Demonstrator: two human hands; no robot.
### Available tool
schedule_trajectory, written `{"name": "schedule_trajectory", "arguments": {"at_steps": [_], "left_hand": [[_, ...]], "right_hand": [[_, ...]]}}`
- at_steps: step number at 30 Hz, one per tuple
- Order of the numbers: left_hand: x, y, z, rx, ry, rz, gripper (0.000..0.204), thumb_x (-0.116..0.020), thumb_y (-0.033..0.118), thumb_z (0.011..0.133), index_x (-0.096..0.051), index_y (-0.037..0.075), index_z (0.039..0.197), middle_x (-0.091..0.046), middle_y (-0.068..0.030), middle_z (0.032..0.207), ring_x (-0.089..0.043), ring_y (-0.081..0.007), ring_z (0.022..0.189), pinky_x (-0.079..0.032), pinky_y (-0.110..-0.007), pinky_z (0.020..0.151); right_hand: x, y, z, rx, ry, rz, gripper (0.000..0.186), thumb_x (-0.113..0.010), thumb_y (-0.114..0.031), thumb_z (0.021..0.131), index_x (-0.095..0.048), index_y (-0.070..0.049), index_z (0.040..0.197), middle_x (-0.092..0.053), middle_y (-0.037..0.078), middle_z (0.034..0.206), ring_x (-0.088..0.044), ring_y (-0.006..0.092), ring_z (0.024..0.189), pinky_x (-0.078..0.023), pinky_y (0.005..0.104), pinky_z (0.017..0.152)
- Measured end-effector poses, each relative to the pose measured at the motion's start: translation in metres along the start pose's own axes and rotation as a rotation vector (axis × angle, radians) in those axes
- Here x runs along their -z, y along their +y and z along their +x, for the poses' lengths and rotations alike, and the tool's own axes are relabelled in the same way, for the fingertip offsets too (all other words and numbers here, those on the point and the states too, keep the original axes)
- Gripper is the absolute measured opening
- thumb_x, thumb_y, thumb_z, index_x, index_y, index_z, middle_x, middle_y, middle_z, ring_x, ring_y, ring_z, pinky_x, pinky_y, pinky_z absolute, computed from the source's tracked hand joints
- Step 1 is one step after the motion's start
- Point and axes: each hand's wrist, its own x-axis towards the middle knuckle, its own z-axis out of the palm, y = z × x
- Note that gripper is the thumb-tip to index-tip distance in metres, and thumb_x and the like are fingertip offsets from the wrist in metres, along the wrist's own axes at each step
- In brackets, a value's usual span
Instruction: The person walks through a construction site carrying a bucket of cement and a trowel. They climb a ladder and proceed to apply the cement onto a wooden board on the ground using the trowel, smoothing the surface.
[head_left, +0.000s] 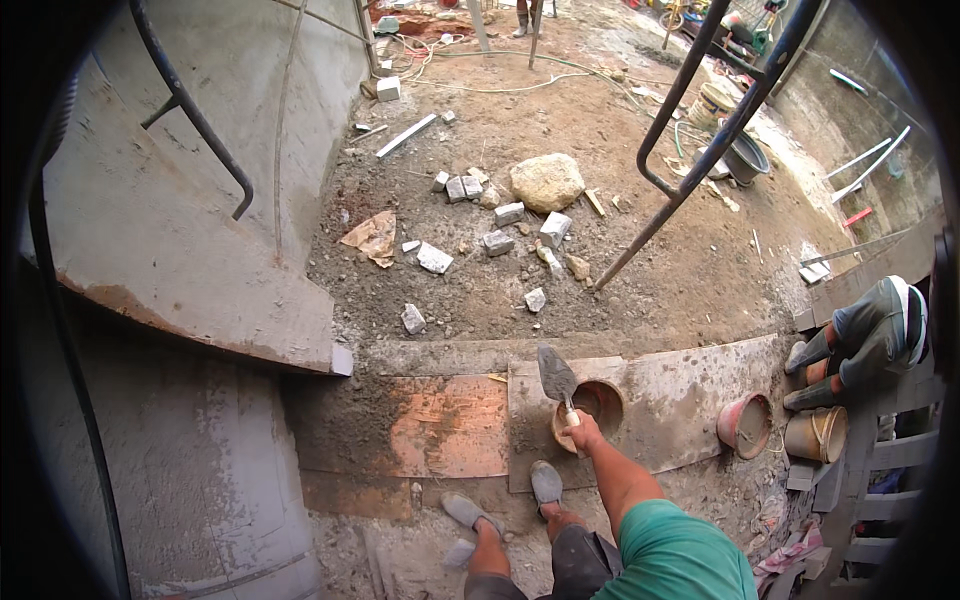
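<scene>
My right hand (584, 433) is closed round the pale handle of a pointed trowel (557, 376). Its grey blade points away from me and looks coated with mortar. Just beneath the hand and trowel stands a round reddish bucket (617, 412), partly covered by them; its inside is dark and what it holds is hard to make out. The bucket rests on a mortar-stained board (665, 400) in front of my feet. My left hand is out of view.
Broken blocks (435, 258) and a large pale stone (547, 183) lie on the dirt ahead. A metal frame leg (655, 222) slants down at right. Two more buckets (744, 427) stand near a co-worker's booted legs (860, 335). A plastered wall (190, 250) bounds the left.
</scene>
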Motion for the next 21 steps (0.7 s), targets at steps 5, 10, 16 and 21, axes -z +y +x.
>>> {"name": "schedule_trajectory", "arguments": {"at_steps": [5, 10, 16, 21], "left_hand": [[0.036, -0.047, -0.006, -0.039, -0.140, -0.090, 0.034, -0.067, 0.037, 0.081, -0.066, 0.003, 0.075, -0.067, -0.0152, 0.075, -0.063, -0.0293, 0.070, -0.050, -0.048, 0.066], [0.045, -0.066, -0.005, -0.047, -0.171, 0.070, 0.036, -0.061, 0.037, 0.085, -0.068, 0.002, 0.077, -0.068, -0.0164, 0.080, -0.064, -0.0316, 0.075, -0.050, -0.050, 0.072], [0.036, -0.064, -0.021, -0.237, 0.132, 0.215, 0.038, -0.061, 0.039, 0.086, -0.070, 0.001, 0.085, -0.069, -0.0205, 0.087, -0.064, -0.0332, 0.079, -0.048, -0.052, 0.076], [0.061, -0.007, -0.018, -0.026, -0.167, 0.315, 0.042, -0.058, 0.042, 0.092, -0.070, 0.001, 0.093, -0.071, -0.0208, 0.100, -0.066, -0.0350, 0.093, -0.050, -0.047, 0.086]], "right_hand": [[-0.016, 0.009, 0.005, 0.022, 0.001, 0.189, 0.048, -0.083, -0.018, 0.065, -0.064, -0.005, 0.106, -0.069, 0.014, 0.098, -0.064, 0.0267, 0.088, -0.051, 0.0394, 0.082], [-0.027, 0.002, -0.005, -0.012, -0.008, 0.094, 0.045, -0.082, -0.017, 0.066, -0.061, -0.005, 0.103, -0.066, 0.014, 0.093, -0.062, 0.0279, 0.086, -0.050, 0.0404, 0.081], [-0.030, -0.049, -0.035, 0.150, -0.044, 0.119, 0.042, -0.081, -0.015, 0.067, -0.057, -0.005, 0.101, -0.062, 0.013, 0.088, -0.060, 0.0271, 0.082, -0.049, 0.0413, 0.077], [-0.038, -0.075, -0.050, 0.160, -0.137, 0.253, 0.038, -0.077, -0.010, 0.070, -0.055, -0.005, 0.101, -0.060, 0.009, 0.087, -0.058, 0.0207, 0.077, -0.050, 0.0384, 0.069]]}}
